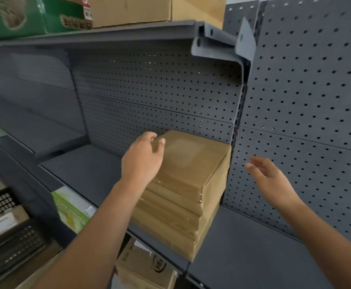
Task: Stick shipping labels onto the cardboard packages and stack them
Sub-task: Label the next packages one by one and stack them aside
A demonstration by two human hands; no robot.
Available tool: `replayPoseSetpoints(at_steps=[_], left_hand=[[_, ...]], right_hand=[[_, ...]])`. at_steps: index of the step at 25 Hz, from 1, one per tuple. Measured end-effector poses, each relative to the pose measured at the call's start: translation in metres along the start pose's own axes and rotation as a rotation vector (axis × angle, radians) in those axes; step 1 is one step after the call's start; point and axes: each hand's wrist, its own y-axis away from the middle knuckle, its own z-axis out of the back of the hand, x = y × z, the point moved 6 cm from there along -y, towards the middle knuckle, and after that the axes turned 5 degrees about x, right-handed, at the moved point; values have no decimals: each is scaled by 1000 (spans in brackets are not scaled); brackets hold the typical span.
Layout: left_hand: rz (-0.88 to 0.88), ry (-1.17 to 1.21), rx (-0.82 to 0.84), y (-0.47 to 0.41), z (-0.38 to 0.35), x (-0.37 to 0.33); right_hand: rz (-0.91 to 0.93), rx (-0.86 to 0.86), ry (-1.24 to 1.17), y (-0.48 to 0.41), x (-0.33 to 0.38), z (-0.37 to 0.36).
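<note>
The stack of cardboard packages stood at the right end of the grey shelf, its back against the perforated panel. A pale label showed on the top package. The left grip lay over that package's left edge, fingers loosely bent, clasping nothing. The right grip hovered spread and empty, right of the stack.

a stockroom or shop — grey metal shelving, pegboard backs, cartons stored overhead.
</note>
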Motion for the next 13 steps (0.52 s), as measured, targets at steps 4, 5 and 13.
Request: replayPoseSetpoints(at_steps=[4,5,13], left_hand=[[85,-15,28,-16,7,47],[112,-5,50,-19,7,59],[431,552,346,-25,-27,116]], right_hand=[[-85,55,-104,-7,8,-36],[-110,68,-128,-10,7,-44],[-304,162,-338,-16,5,-98]])
